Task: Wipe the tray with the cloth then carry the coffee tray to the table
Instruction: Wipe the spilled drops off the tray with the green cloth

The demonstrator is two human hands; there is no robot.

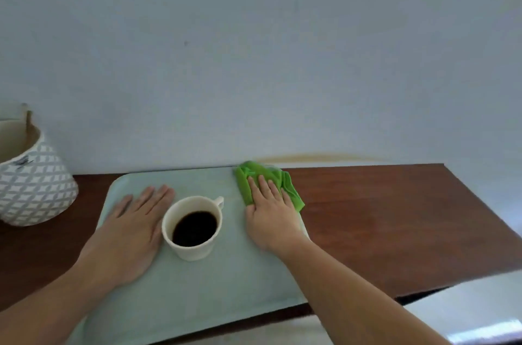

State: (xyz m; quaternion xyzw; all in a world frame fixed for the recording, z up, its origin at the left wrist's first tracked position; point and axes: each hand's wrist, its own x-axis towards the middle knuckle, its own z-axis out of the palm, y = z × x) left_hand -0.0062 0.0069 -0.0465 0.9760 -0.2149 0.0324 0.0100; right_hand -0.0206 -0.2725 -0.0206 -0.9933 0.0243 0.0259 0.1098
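A pale green tray (226, 282) lies on a dark wooden counter. On it stands a cream cup (193, 227) filled with black coffee, its handle pointing to the far right. My left hand (132, 229) rests flat on the tray, fingers spread, just left of the cup and touching it. My right hand (269, 216) presses flat on a bright green cloth (255, 176) at the tray's far right corner. The cloth bunches out beyond my fingertips and over the tray's right rim.
A white vase (32, 175) with a grey diamond pattern stands at the left, close to the tray's far left corner. A plain wall runs right behind the counter (395, 226). The counter's front edge drops off at the lower right to a light floor.
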